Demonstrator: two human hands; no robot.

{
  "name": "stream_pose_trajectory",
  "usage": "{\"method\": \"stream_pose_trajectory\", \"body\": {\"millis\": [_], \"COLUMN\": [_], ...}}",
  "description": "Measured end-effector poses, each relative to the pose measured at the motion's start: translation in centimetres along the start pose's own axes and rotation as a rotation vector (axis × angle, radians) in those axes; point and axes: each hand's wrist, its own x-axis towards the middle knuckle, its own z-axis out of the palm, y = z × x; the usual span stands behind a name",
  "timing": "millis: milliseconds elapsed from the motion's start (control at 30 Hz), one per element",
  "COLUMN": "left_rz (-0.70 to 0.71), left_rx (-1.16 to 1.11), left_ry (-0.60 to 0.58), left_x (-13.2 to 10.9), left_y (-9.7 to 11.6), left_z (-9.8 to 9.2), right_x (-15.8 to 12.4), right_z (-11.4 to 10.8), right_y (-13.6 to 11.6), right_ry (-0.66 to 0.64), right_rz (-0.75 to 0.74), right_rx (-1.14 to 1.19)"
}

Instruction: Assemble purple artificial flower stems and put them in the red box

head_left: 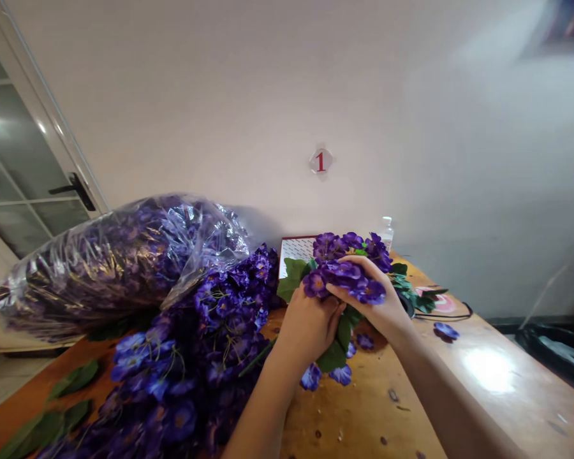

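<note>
My left hand (309,325) is closed around the green stem and leaves of a bunch of purple artificial flowers (347,255), held up above the wooden table (363,408). My right hand (377,296) curls over the blossoms from the right, its fingers pressed on the purple petals. Loose purple blossoms (342,374) lie on the table just below both hands.
A big heap of purple flowers (205,344) covers the table's left half. Behind it lies a clear plastic bag (119,255) stuffed with more. Green leaves (74,379) lie at the left edge. A white patterned box (296,248), a bottle (386,231) and a black cable (447,314) sit near the wall.
</note>
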Motion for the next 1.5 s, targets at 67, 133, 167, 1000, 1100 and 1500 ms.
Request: {"method": "stream_pose_trajectory", "body": {"millis": [67,133,167,1000,1100,1500], "left_rz": [-0.021,-0.017,-0.007,-0.041,-0.09,-0.441], "left_rx": [0.002,-0.017,-0.027,0.017,-0.018,-0.275], "left_ry": [-0.022,-0.044,-0.047,-0.146,-0.129,0.208], "left_x": [0.0,0.0,0.0,0.1,0.1,-0.2], "left_y": [0.2,0.3,0.3,1.3,1.1,-2.6], "left_z": [-0.1,-0.1,0.0,0.4,0.7,1.5], "right_x": [0.2,0.3,0.3,-0.5,-1.6,2.2], "right_z": [-0.2,-0.7,-1.0,-2.1,-2.8,-11.8], "right_y": [0.0,0.1,0.2,-0.4,-0.3,10.8], "right_ry": [0.013,-0.017,-0.046,-0.11,0.018,0.071], "right_rz": [0.048,0.039,0.016,-0.349,-0.373,0.258], "right_rx": [0.008,0.001,-0.017,-0.454,-0.413,-0.671]}}
